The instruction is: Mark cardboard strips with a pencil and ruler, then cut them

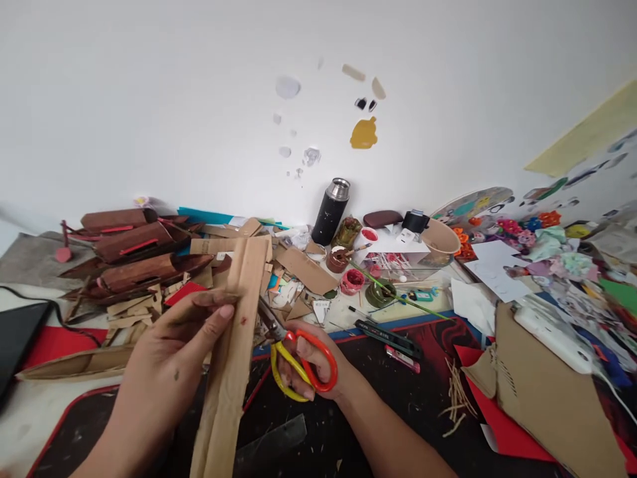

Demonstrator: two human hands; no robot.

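Observation:
My left hand point(172, 355) pinches the left edge of a long cardboard strip point(241, 352), which is creased lengthwise and held upright over the dark mat. In my right hand point(311, 362) is a pair of scissors point(279, 335) with one red and one yellow handle loop. Fingers and thumb pass through the loops. The scissor blades point up and left beside the strip's right edge; their tips lie close to it, and I cannot tell whether they touch it. A clear ruler point(271, 443) lies on the mat below.
Brown boat models point(134, 245) and a cardboard hull point(79, 364) stand at the left. Cardboard scraps point(303, 269), open paint jars point(352, 281) and a black thermos point(330, 216) fill the back. A utility knife point(388, 337), twine point(456, 395) and a cardboard sheet point(552, 398) lie at the right.

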